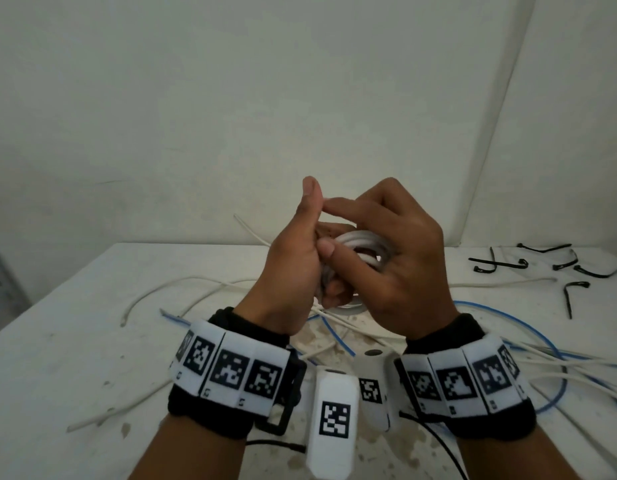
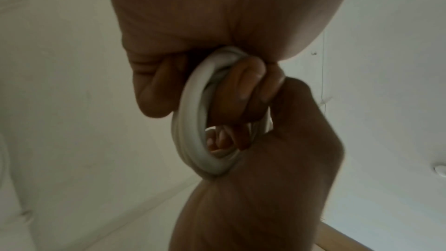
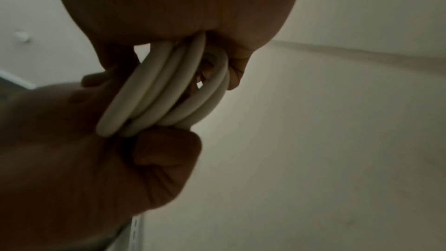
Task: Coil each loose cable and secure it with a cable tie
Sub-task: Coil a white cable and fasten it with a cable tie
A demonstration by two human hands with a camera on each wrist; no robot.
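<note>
A white cable wound into a small coil [image 1: 364,245] is held between both hands above the table. My left hand [image 1: 300,258] grips the coil's left side, thumb pointing up. My right hand [image 1: 390,251] wraps its fingers round the right side, index finger stretched toward the left thumb. In the left wrist view the coil [image 2: 193,117] is a ring with fingers curled through it. The right wrist view shows several turns of the coil [image 3: 164,91] lying side by side in the grip. Black cable ties [image 1: 556,263] lie scattered at the table's far right.
Loose white cables [image 1: 182,284] and a blue cable [image 1: 515,323] sprawl across the white table [image 1: 75,341] under and beside my hands. The table stands in a corner, with pale walls behind and to the right.
</note>
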